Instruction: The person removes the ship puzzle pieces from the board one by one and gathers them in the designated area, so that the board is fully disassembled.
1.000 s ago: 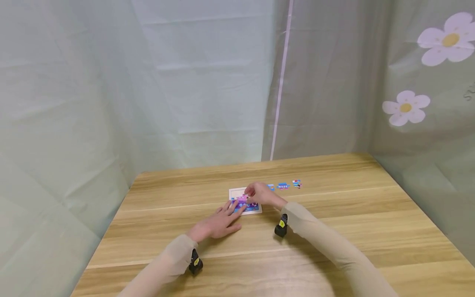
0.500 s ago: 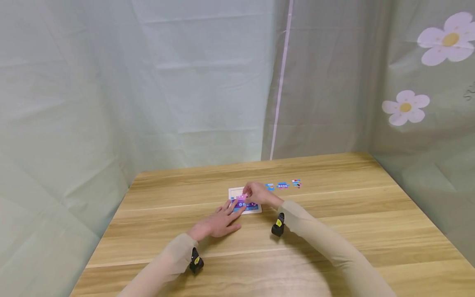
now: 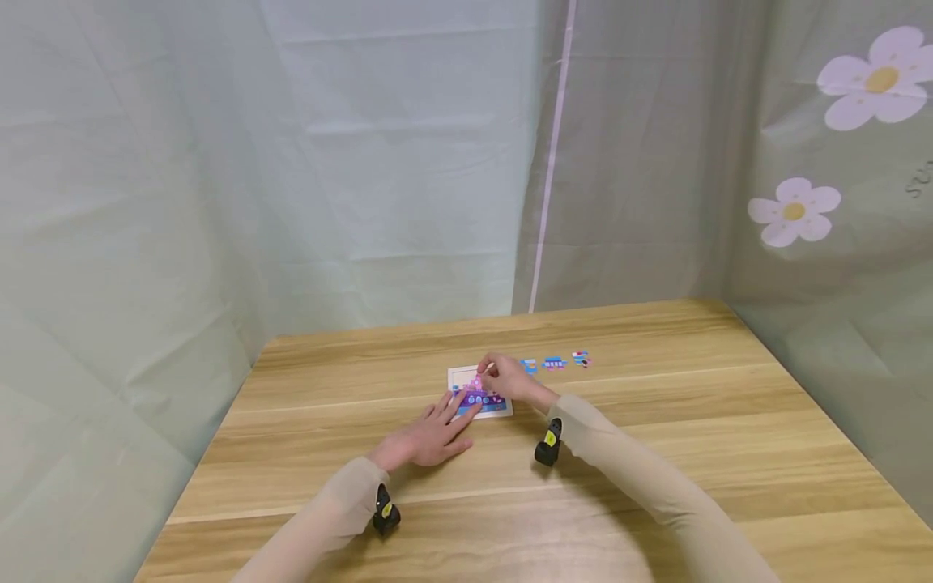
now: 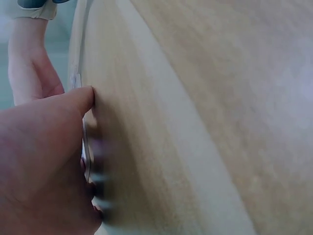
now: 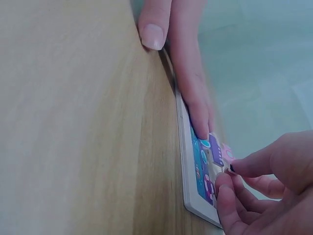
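My left hand (image 3: pixel 432 437) lies with fingers spread and straight, fingertips on the near left part of a small white-framed jigsaw puzzle (image 5: pixel 188 188). Purple and blue pieces fill the puzzle's lower part; its upper part shows pale backing. Above the purple area, my right hand (image 3: pixel 508 379) pinches a pink puzzle piece (image 5: pixel 227 150) between thumb and fingers. That piece is partly covered by the fingertips. In the left wrist view, the left thumb (image 4: pixel 80 99) rests at the table surface, and the puzzle shows only as a thin edge.
Right of the puzzle, three loose pieces lie in a row: a small blue one (image 3: pixel 529 366), a wider blue one (image 3: pixel 555 363) and a multicoloured one (image 3: pixel 581 359). The wooden table (image 3: pixel 656 453) backs onto hanging curtains (image 3: pixel 408 162).
The right hand has shifted slightly over the puzzle, and the pink piece now stands more upright in its fingers. The left hand has stayed in place.
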Available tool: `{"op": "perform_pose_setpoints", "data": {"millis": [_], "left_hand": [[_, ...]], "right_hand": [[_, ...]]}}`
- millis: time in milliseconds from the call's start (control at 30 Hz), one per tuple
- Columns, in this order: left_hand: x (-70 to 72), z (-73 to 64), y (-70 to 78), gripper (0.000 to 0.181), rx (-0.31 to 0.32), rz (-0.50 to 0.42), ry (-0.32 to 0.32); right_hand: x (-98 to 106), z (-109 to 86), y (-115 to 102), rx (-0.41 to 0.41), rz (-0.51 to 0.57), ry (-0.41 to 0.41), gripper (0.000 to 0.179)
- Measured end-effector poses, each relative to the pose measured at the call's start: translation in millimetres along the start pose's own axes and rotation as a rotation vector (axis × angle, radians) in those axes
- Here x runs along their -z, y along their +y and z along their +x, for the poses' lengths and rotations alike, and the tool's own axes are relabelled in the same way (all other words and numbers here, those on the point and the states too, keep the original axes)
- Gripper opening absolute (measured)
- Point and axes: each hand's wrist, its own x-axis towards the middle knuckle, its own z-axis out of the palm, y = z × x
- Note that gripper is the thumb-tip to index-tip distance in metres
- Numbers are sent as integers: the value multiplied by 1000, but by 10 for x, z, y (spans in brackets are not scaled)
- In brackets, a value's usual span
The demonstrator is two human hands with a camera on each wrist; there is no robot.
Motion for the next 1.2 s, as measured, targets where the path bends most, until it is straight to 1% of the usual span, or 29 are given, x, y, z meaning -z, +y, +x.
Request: {"op": "perform_pose_setpoints", "data": {"millis": [200, 333, 567, 700, 800, 1000, 1200], "left_hand": [[-44, 4, -2, 72, 21, -19, -24], [-77, 16, 2, 76, 39, -13, -20], [-148, 74, -35, 80, 53, 7, -8], [-197, 104, -71, 80, 65, 21, -14], [-210, 99, -70, 79, 67, 14, -10], [-179, 67, -31, 78, 77, 5, -11], [-191, 82, -51, 79, 72, 4, 0]], "right_hand": [[28, -5, 20, -14, 57, 3, 12], [47, -13, 20, -35, 83, 9, 14], [75, -16, 22, -85, 184, 51, 13], [101, -26, 33, -115, 192, 52, 13], [119, -37, 45, -133, 195, 48, 15], [141, -61, 77, -150, 218, 37, 15], [179, -79, 126, -174, 236, 50, 16]]}}
